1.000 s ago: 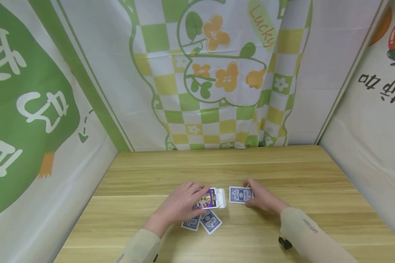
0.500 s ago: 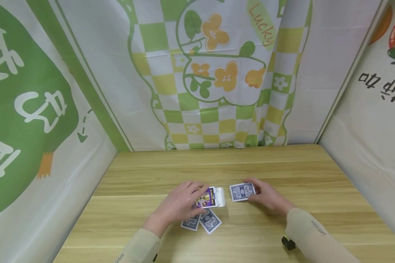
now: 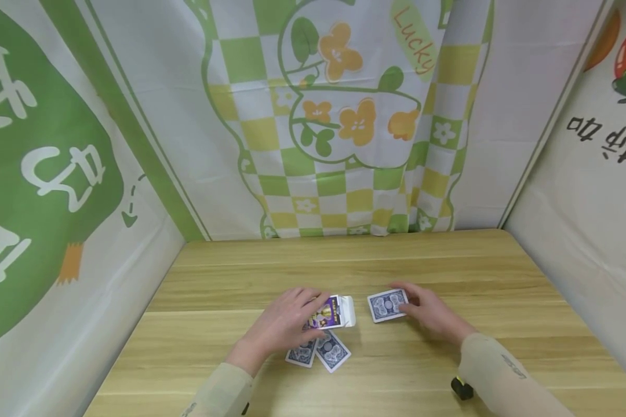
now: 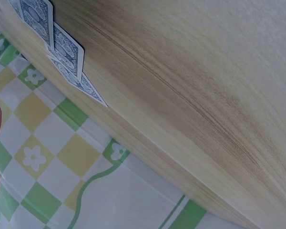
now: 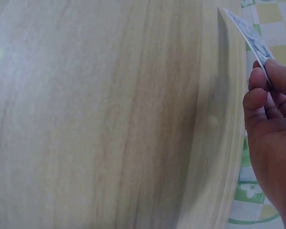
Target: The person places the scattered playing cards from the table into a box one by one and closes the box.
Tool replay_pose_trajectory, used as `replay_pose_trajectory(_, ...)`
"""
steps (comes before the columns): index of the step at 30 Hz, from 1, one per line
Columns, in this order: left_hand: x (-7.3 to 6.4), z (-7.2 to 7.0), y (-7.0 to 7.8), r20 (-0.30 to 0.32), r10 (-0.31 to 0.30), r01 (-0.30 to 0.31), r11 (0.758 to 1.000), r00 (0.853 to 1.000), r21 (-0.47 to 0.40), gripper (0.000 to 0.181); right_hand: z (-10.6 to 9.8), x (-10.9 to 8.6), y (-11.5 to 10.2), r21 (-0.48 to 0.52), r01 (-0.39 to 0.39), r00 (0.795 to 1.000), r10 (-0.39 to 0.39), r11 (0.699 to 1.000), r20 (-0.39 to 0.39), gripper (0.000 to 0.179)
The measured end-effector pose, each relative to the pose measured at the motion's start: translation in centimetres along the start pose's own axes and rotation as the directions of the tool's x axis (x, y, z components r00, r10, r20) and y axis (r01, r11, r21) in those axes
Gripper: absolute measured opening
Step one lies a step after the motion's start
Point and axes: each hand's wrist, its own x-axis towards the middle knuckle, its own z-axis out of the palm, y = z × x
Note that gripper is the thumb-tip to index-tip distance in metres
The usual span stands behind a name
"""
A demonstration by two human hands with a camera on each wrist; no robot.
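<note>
My left hand point(image 3: 288, 317) grips a purple-and-yellow playing card box point(image 3: 327, 313) across its two long edges, fingers on the far side and thumb on the near side. The box lies flat, and its white end flap point(image 3: 348, 311) stands open to the right. Below the box, blue-backed playing cards point(image 3: 333, 351) lie fanned on the table, partly hidden by my left hand; they also show as overlapping cards point(image 4: 69, 52) in the left wrist view. My right hand point(image 3: 432, 313) pinches a blue-backed playing card point(image 3: 388, 305) by its right end. In the right wrist view, that card point(image 5: 251, 37) is held tilted between thumb and fingers.
The wooden table point(image 3: 229, 272) ends against a patterned curtain point(image 3: 344, 202) at the back. Printed cloth walls stand on both sides. Under my right sleeve point(image 3: 501, 370) sits a small black-and-yellow object point(image 3: 461, 388).
My right hand has moved a little to the right with the playing card, which has turned slightly. The left hand and the card box have stayed in place.
</note>
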Motion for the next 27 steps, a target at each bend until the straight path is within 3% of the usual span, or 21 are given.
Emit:
replay_pose_trajectory(9,0.0,0.0,-0.1,-0.007,-0.021,0.021,1.000,1.000,-0.018,0.082,-0.4,-0.2,-0.1,0.130,-0.016,1.000,0.016,0.991,-0.005,0.053)
replay_pose_trajectory(18,0.1,-0.1,-0.2,-0.016,-0.028,0.027,0.999,0.999,-0.021,0.081,-0.9,-0.6,-0.7,0.140,-0.005,1.000,0.008,0.990,-0.023,0.050)
replay_pose_trajectory(27,0.1,-0.1,-0.2,0.017,-0.045,0.045,0.999,0.999,-0.021,0.083,-1.3,-1.0,-1.5,0.169,0.001,0.999,0.005,0.986,-0.033,0.045)
